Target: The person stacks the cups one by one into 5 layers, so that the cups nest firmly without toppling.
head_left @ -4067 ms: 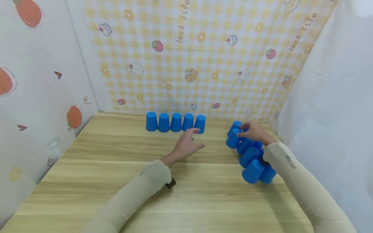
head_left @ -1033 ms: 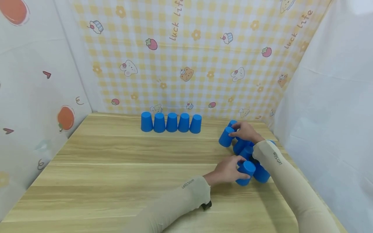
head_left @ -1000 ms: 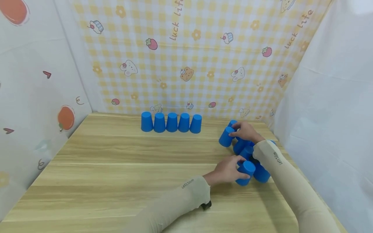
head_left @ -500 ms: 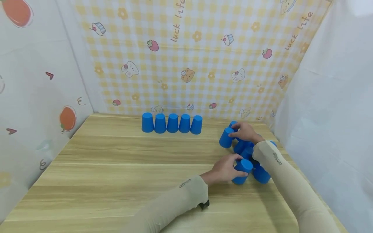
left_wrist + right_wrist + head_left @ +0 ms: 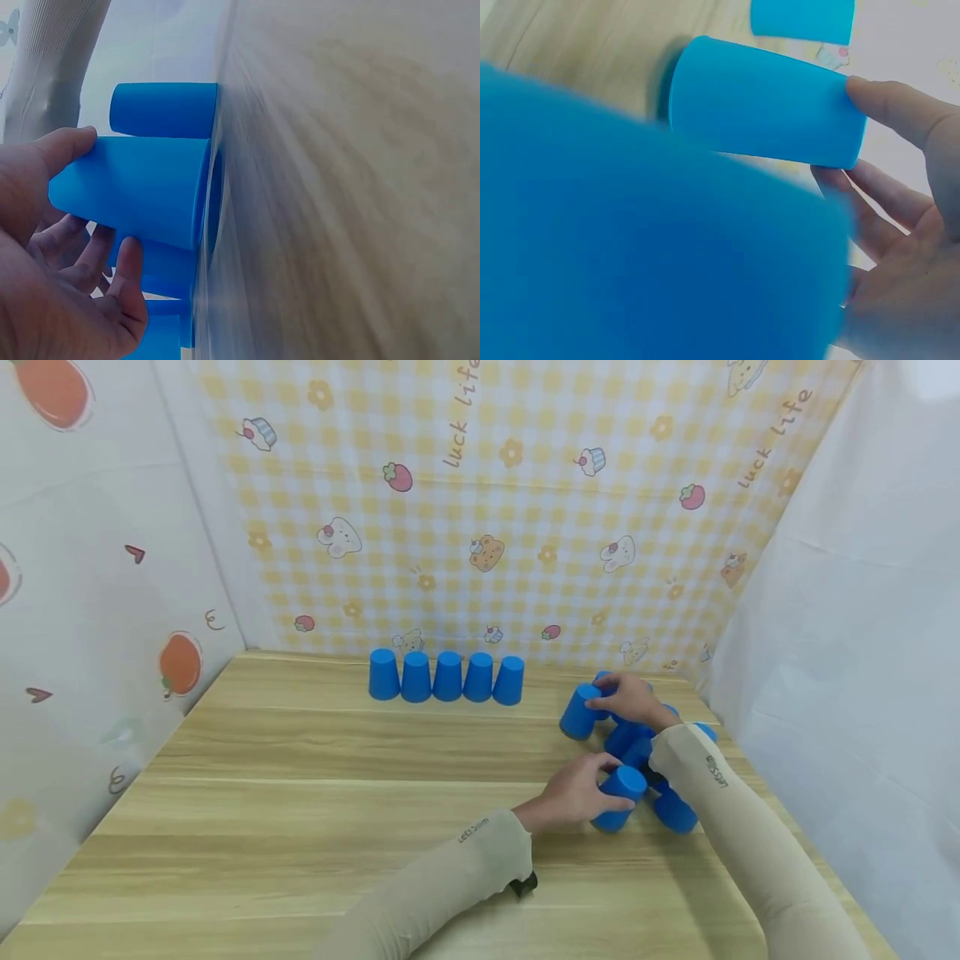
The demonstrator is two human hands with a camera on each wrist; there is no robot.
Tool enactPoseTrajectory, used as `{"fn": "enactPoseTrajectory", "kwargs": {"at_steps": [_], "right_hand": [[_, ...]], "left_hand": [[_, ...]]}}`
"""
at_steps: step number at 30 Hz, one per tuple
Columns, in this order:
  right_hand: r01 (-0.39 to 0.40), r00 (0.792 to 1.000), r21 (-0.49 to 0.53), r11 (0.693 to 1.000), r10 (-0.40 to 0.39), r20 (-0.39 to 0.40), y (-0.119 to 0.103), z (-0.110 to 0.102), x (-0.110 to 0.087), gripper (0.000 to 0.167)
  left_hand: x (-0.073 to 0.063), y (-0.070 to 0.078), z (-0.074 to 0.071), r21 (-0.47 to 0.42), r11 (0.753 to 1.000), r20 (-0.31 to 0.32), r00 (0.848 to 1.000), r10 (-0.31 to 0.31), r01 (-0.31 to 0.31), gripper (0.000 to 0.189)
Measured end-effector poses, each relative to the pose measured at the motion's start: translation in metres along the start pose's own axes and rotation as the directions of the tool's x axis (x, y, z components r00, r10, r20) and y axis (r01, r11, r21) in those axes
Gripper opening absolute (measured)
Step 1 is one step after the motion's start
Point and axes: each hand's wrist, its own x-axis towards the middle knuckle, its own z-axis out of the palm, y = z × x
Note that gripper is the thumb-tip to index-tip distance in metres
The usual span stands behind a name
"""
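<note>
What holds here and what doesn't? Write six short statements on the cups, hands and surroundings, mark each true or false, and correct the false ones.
1. Five blue cups stand in a row before the checked backdrop. True.
2. Those five have their open mouths upward. False: their narrower, closed ends face up.
3. The left hand grips a blue cup. True.
4. Only the left hand holds a cup. False: the right hand holds another cup, near its narrow end.
5. The right sleeve hides part of the cluster of cups. True.
6. That sleeve is black. False: it is pale beige.
</note>
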Motion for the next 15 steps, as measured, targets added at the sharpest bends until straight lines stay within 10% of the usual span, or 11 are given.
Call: {"fn": "enactPoseTrajectory", "kwargs": {"at_steps": [15], "right_hand": [[0.022, 0.999, 0.06, 0.998, -0.021, -0.032, -0.019, 0.009, 0.002, 0.053]], "left_hand": [[-0.001, -0.025, -0.027, -0.095, 0.995, -0.05, 0.998, 0.036, -0.041, 0.052]]}}
